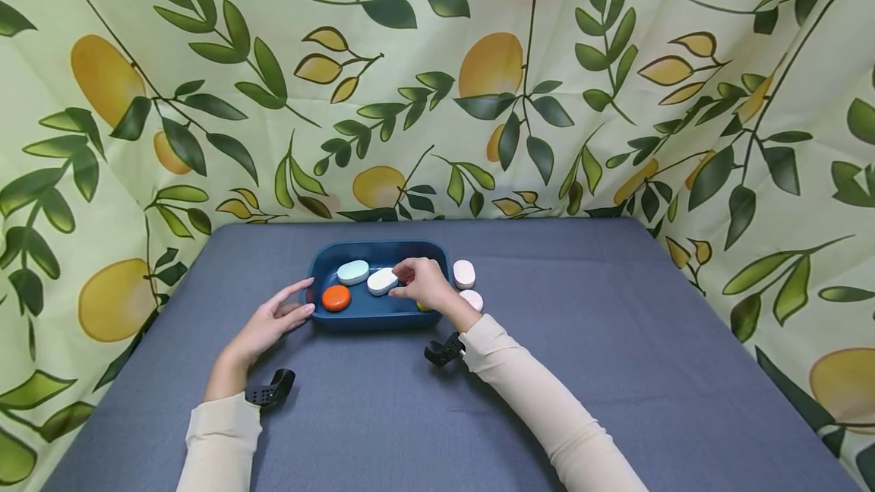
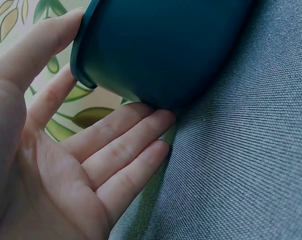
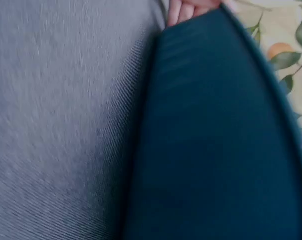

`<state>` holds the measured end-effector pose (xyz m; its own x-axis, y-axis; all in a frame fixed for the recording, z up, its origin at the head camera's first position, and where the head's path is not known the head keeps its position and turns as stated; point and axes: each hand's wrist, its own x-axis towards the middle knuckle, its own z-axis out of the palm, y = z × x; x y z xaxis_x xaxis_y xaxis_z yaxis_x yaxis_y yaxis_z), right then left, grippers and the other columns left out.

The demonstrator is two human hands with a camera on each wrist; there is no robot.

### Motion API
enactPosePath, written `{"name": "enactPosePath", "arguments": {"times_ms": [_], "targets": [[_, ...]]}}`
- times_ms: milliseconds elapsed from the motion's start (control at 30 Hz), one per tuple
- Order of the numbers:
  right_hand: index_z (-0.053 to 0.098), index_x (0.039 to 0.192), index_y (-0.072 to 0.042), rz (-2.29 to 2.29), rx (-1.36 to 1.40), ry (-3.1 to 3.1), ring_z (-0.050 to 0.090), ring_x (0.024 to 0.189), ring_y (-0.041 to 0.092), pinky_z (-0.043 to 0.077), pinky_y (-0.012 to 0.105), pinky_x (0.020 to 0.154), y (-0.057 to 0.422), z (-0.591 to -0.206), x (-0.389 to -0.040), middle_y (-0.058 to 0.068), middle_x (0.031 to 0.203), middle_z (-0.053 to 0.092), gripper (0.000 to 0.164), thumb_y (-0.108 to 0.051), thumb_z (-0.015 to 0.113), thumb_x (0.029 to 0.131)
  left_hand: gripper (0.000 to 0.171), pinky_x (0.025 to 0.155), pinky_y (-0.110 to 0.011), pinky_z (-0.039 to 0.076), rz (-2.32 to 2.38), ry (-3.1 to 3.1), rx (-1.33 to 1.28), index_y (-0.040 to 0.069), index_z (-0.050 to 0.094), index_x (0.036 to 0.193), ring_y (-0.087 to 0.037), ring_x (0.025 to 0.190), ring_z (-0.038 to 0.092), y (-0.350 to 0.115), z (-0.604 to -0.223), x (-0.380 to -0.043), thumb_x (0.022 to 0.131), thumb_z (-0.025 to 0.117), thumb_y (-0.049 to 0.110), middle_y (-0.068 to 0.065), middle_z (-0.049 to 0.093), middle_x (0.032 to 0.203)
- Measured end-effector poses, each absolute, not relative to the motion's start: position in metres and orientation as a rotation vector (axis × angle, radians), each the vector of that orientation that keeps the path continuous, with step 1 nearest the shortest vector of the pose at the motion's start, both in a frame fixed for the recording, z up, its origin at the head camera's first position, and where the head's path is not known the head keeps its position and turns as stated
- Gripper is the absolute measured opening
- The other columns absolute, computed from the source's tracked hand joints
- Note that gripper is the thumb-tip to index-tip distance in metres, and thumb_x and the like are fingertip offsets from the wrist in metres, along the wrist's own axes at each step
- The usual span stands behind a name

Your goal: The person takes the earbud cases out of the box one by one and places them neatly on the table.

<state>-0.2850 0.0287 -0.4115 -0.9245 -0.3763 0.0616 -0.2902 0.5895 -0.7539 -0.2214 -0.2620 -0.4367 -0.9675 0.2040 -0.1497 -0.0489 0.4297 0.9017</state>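
Note:
A dark blue rectangular tray with raised sides stands on the cloth. My left hand rests against its left end with straight fingers; in the left wrist view, fingertips meet the wall low down. My right hand reaches over the tray's right part, thumb and index finger at either side of the right end of a white oval block. To its left lie a pale mint oval block and an orange round block. A yellow piece is mostly hidden under the right hand.
Two pale pinkish-white oval blocks lie outside the tray on the right, a farther block and a nearer block partly behind the right wrist. A grey-blue cloth covers the table. Leaf-and-fruit patterned fabric hangs behind and at both sides.

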Motion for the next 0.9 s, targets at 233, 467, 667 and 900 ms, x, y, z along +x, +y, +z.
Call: {"name": "enactPosePath", "arguments": {"times_ms": [233,467,667,900], "targets": [[0.067,0.114,-0.001,-1.260,-0.517,2.692,0.065,0.099,0.024,0.057,0.034,0.092,0.021,-0.415,-0.297,0.015,0.112,0.071,0.036,-0.010,0.077,0.081,0.065,0.107,-0.044,0.047,1.556,2.449,0.139,0.020,0.025,0.154,-0.037,0.132,0.050,-0.263,-0.437,-0.221,0.098,0.054,0.038,-0.028,0.031,0.154],[0.067,0.115,0.001,-1.219,-0.540,2.751,0.065,0.100,0.025,0.056,0.036,0.094,0.014,-0.420,-0.306,0.016,0.114,0.071,0.040,-0.008,0.079,0.078,0.065,0.107,-0.043,0.047,1.562,2.453,0.146,0.020,0.026,0.153,-0.037,0.132,0.050,-0.263,-0.437,-0.221,0.098,0.054,0.038,-0.028,0.032,0.154],[0.065,0.120,0.000,-1.092,-0.579,2.800,0.064,0.107,0.025,0.054,0.037,0.100,0.009,-0.421,-0.309,0.016,0.123,0.068,0.044,-0.006,0.078,0.079,0.065,0.107,-0.044,0.047,1.564,2.451,0.139,0.020,0.025,0.153,-0.037,0.132,0.049,-0.262,-0.437,-0.221,0.098,0.054,0.038,-0.028,0.030,0.154],[0.064,0.122,0.001,-0.940,-0.679,2.798,0.062,0.109,0.025,0.053,0.037,0.101,0.007,-0.422,-0.308,0.016,0.125,0.066,0.045,-0.002,0.076,0.079,0.066,0.108,-0.045,0.045,1.557,2.449,0.133,0.021,0.025,0.154,-0.039,0.133,0.048,-0.262,-0.437,-0.222,0.098,0.054,0.039,-0.028,0.029,0.155]]}}
